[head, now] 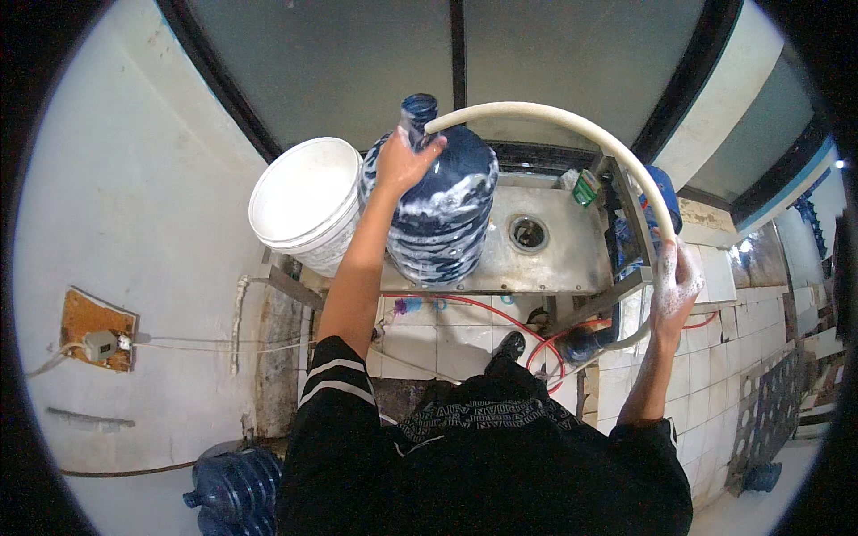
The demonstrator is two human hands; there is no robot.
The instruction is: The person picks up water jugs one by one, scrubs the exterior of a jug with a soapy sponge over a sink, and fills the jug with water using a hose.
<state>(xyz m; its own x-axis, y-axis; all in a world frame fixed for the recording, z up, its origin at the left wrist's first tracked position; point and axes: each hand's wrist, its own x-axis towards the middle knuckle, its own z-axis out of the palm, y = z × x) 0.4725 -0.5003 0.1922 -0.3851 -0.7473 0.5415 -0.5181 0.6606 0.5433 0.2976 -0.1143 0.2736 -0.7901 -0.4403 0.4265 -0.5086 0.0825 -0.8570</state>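
Observation:
A large blue plastic water jug [439, 221], streaked with white suds, stands upright on a stainless steel sink bench [570, 258]. My left hand [404, 161] grips its neck, thumb out to the right. Foam covers my right hand [676, 278], which is closed around a cream-coloured hose [570, 117]. The hose arches up and over to the left, and its end lies at the jug's neck beside my left thumb. Whether water flows from it cannot be told. A round drain [528, 233] lies in the bench to the right of the jug.
Left of the jug stands a white plastic bucket [305, 194]. A green packet [586, 188] lies at the bench's back right, near a metal frame post. Below, a red hose [493, 307] loops over the tiled floor by my foot. More blue jugs [238, 486] lie at lower left.

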